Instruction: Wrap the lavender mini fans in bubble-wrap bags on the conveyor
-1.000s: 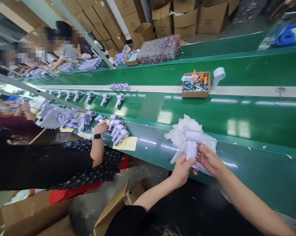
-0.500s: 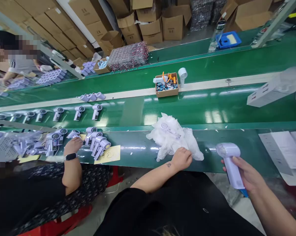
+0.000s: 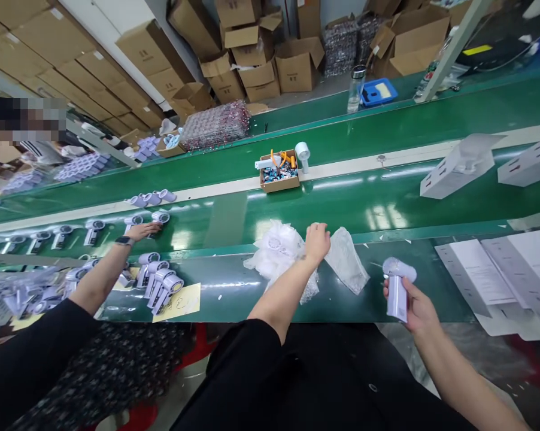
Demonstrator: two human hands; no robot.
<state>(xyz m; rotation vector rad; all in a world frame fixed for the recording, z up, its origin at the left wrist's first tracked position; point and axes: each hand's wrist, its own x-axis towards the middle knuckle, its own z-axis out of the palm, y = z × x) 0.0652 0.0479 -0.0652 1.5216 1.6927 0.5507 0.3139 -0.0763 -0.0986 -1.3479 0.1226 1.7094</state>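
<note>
In my right hand [image 3: 420, 308] is a pale purple handheld fan [image 3: 398, 293], its handle upright and its round head on top, above the table's front edge. My left hand [image 3: 318, 242] has its fingers curled at the edge of a clear plastic bag [image 3: 348, 263], just right of the bag pile; the fingertips are partly hidden. Left of that hand lies a crumpled heap of translucent bags [image 3: 274, 248] with another purple fan showing through it. My left forearm covers part of the heap.
At left, a co-worker's hand [image 3: 144, 230] touches a fan on the green belt [image 3: 227, 218]. Several fans [image 3: 162, 284] lie by a yellow paper [image 3: 187, 302]. A cardboard box [image 3: 279, 185] of small parts stands ahead. White cartons [image 3: 458, 170] and open packaging [image 3: 503, 275] are at right.
My left hand has moved forward and the clear bag now lies apart from the heap. The fan in my right hand has turned more upright. The co-worker's hand has reached onto the belt.
</note>
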